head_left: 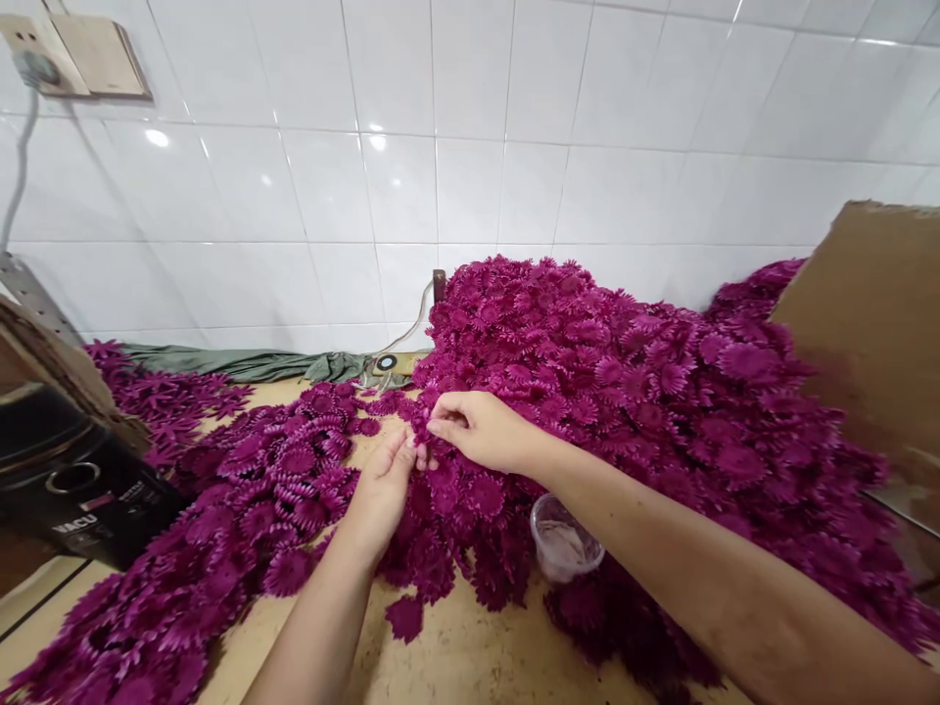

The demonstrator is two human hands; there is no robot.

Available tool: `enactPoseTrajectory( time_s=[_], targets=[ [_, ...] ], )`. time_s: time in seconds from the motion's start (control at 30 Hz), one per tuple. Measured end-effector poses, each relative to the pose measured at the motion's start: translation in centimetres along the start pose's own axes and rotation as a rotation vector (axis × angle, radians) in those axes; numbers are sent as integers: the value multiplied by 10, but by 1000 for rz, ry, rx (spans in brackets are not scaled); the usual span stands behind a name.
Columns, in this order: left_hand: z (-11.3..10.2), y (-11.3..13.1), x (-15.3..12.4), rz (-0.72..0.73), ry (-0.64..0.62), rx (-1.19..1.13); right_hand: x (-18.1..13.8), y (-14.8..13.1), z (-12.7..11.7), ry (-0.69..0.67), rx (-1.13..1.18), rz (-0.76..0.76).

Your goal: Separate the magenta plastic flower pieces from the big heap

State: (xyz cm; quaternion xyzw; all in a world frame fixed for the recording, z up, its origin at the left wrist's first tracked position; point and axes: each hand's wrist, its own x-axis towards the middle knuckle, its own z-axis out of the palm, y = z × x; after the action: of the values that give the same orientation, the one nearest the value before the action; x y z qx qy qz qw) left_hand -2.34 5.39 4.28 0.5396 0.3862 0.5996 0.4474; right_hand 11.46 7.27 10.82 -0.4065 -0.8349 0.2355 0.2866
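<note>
A big heap of magenta artificial flower heads [632, 392] covers the right and middle of the wooden table [462, 656]. More flower heads, stacked in rows [286, 470], lie to the left. My left hand [382, 485] and my right hand [477, 429] meet in the middle, at the heap's near-left edge. Both hands have their fingers pinched on a small magenta flower piece [420, 446] held between them.
A small clear plastic cup [564, 540] stands under my right forearm. A black appliance [66, 480] sits at the left edge. Brown cardboard [873, 313] rises at the right. A green cloth [250, 364] and a cable lie along the white tiled wall [470, 147].
</note>
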Motion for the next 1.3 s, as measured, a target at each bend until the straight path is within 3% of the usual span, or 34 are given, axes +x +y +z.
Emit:
enactPoseTrajectory(
  time_s=[0.07,0.23,0.43,0.53,0.7,0.77,0.83,0.9,1.07,1.13,1.2,1.3],
  targets=[
    [1,2,-3,14,-36,41,6,5,1,46,21,44],
    [9,9,-7,4,-25,49,24,15,-10,353,-136,165],
    [-1,10,-12,51,0,20,37,29,-45,603,-358,437],
    [-7,13,-13,45,19,8,29,27,-49,525,-335,442],
    [0,11,-6,49,-17,81,6,12,-14,-83,196,188],
    [3,10,-5,60,-33,133,0,10,1,-229,380,139],
    [4,9,-6,49,-46,202,-1,10,10,-202,452,145],
    [4,9,-7,20,-50,276,0,10,12,-76,381,155],
    [3,8,-8,49,70,329,2,6,8,162,-205,117],
    [5,8,-8,79,146,300,2,4,5,217,-342,152],
    [8,11,-8,106,193,269,3,4,3,240,-364,179],
    [14,16,-7,134,168,265,4,6,5,195,-243,182]
  ],
)
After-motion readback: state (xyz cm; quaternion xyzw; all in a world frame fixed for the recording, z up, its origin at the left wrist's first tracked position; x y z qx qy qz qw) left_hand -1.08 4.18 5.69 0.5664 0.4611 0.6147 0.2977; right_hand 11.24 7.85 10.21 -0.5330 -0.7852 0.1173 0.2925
